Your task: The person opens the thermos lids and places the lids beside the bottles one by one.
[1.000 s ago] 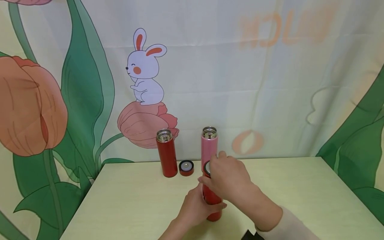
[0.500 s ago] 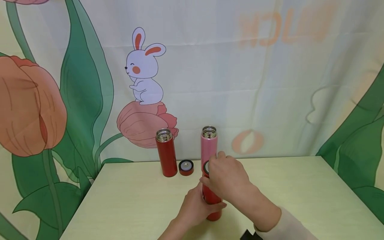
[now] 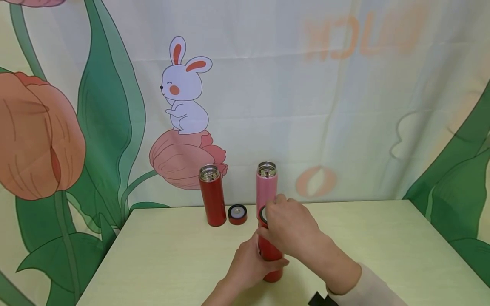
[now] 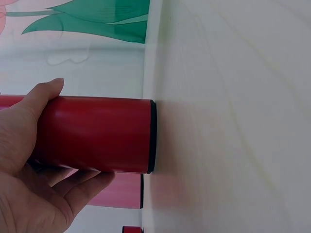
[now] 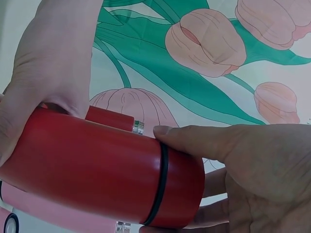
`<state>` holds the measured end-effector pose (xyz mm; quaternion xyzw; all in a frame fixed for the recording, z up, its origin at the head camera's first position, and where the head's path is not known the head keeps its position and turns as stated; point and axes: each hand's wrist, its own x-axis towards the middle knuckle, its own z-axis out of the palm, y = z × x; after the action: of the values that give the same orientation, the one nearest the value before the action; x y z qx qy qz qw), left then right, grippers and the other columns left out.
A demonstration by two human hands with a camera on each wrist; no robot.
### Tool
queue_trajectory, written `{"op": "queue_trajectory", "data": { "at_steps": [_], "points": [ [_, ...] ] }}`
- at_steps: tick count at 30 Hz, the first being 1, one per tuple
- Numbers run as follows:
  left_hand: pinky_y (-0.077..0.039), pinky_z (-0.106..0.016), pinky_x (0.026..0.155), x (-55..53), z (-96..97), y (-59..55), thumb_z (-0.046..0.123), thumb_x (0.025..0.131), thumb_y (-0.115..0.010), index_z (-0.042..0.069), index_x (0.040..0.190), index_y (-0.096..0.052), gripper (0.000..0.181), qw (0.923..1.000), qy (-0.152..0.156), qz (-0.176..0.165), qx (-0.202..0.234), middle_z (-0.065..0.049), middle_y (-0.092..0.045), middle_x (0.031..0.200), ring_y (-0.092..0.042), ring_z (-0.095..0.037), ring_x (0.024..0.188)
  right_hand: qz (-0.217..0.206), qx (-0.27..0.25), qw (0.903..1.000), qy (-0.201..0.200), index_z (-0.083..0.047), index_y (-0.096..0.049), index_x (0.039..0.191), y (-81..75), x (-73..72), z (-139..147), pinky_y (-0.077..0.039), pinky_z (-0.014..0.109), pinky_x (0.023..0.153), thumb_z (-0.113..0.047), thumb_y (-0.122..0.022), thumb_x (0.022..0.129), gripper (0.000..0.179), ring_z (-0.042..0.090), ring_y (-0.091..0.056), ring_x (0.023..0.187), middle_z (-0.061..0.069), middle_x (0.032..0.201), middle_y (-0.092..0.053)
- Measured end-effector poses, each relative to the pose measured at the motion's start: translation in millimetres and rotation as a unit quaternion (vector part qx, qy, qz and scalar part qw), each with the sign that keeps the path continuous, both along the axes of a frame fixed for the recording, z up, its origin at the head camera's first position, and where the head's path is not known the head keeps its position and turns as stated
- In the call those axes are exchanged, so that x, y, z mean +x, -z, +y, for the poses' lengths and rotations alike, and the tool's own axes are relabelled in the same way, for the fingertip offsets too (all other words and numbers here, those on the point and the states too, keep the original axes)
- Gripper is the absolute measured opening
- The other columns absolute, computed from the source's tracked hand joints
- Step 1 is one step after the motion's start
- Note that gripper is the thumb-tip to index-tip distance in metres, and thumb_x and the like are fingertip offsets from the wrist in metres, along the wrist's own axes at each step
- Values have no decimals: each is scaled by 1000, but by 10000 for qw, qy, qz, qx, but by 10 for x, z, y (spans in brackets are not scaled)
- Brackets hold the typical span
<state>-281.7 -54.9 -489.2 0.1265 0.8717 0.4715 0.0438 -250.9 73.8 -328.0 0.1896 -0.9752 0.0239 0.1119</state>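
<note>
A red thermos (image 3: 271, 250) stands upright on the table near the middle of the head view. My left hand (image 3: 246, 263) grips its body low down, the thumb across the near side. Around the lid (image 5: 184, 187) at the top, my right hand (image 3: 292, 225) curls its thumb and fingers. A black ring (image 5: 158, 189) shows between lid and body in the right wrist view. The lid's round grey top (image 3: 264, 213) peeks out beside the right hand. In the left wrist view, the thermos's black base (image 4: 153, 137) is down at the tabletop.
Behind the held thermos stands a pink thermos (image 3: 266, 189) without its lid, its steel mouth showing. Further left is another red thermos (image 3: 212, 199), also lidless, with a red lid (image 3: 237, 216) beside it. A printed cloth (image 3: 249, 93) hangs along the table's (image 3: 172, 255) back edge.
My right thumb has shifted slightly rightward around the lid. The left hand, the thermos it holds and the other things stay put.
</note>
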Motion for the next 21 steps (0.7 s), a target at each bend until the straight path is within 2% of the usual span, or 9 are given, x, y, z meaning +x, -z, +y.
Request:
{"op": "queue_trajectory", "data": {
  "at_steps": [9,17,21],
  "points": [
    [-59,-49,96,-12,-8,-3,56,77,-87,20,145,-46,88,9997,20,-214,97,3,-71,124,-66,-18,113,-424,-118,9988,-235,-2,-64,96,-55,-10,30,-52,35,63,-36,-82,88,39,26,-56,70,10,82,-55],
    [-58,-50,98,-22,-15,-9,56,78,-87,22,147,-45,88,9997,96,-194,141,3,-71,125,-67,-19,114,-749,-172,9957,-508,-3,-64,104,-90,-44,71,-54,35,69,-31,-82,89,36,25,-57,76,9,90,-59],
    [-57,-51,99,-16,-14,-14,55,78,-87,23,146,-46,86,9997,96,-179,167,4,-71,125,-67,-19,114,-905,-169,9938,-626,-4,-65,112,-101,-70,103,-56,36,75,-31,-83,89,41,24,-60,82,9,97,-61]
  ]
}}
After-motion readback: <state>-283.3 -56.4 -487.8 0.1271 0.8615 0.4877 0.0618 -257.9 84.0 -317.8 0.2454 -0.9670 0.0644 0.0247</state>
